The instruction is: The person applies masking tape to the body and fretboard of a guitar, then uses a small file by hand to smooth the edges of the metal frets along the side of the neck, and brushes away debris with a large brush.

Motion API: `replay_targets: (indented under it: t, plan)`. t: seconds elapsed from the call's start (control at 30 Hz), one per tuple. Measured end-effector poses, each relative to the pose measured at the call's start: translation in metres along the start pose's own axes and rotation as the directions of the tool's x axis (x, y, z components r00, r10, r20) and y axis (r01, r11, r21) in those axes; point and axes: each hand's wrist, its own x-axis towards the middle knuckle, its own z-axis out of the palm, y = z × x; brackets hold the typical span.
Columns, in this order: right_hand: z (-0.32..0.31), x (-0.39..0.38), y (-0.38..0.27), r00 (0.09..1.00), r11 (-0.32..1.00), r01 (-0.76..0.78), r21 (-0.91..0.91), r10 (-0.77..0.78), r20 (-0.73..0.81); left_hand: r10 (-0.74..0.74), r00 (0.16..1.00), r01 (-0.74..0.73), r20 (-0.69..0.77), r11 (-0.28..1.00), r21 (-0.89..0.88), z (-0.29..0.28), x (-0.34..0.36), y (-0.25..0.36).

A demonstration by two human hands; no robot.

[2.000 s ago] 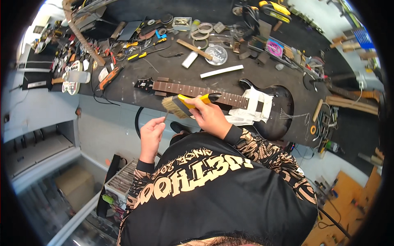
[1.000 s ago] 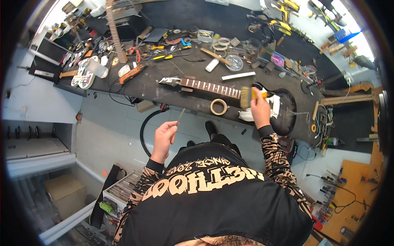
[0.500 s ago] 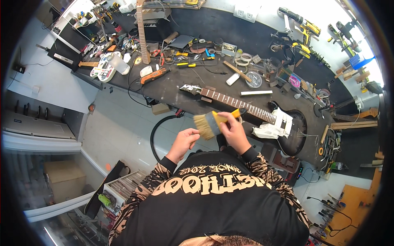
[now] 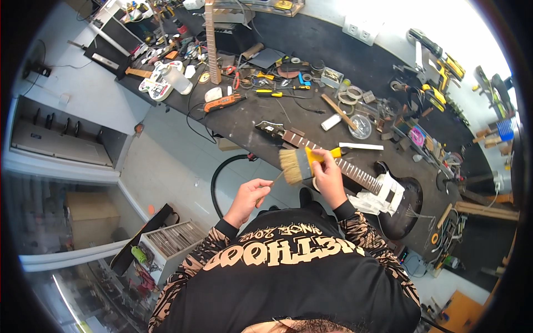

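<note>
Holding a brush [image 4: 303, 164] and a thin rod [image 4: 278, 178] before the table's [image 4: 252, 125] near edge

With the right hand [image 4: 328, 177], clasping the brush in a snug grip low on its yellow handle, with bristles pointing left. With the left hand [image 4: 251, 198], pinching the rod in a closed grip of thumb and fingers, right beside the bristles; cannot tell touching from just apart. Just beyond, facing a guitar [image 4: 363, 177] laid along the table's near edge, with head toward the left edge, body toward the right, and white covering [image 4: 393, 184] over part.

Could lose the rod to the floor [image 4: 169, 147] if snagged in the bristles, given so slight a pinch. Could nick the fretboard by swinging the brush low with the hard handle leading. Could lift the white covering by dragging bristles against a loose edge.
</note>
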Motion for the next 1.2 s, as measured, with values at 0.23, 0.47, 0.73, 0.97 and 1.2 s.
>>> replay_targets:
  t: [0.23,0.47,0.73,0.97,1.2]
  plan:
    - [0.001,0.031,-0.003,0.941,0.971,-0.062,0.231,-0.02,0.338,0.012,0.976,-0.01,-0.22,1.0,0.011,0.003,0.0,-0.003]
    - [0.001,0.06,-0.021,0.944,0.998,0.013,-0.058,0.007,0.33,0.107,0.948,-0.045,-0.301,0.978,0.205,0.029,-0.006,-0.014]
    - [0.001,0.073,0.006,0.914,0.988,0.107,0.109,-0.141,0.38,0.212,0.914,-0.073,-0.345,0.924,0.375,0.055,0.011,-0.004]
    - [-0.03,0.1,0.021,0.899,0.936,-0.186,0.297,0.04,0.435,0.229,0.858,-0.058,-0.459,0.932,0.357,0.066,0.017,0.015]
    - [-0.024,0.096,0.049,0.936,0.914,-0.185,0.36,0.052,0.348,0.347,0.874,-0.179,-0.341,0.881,0.437,0.092,0.029,0.019]
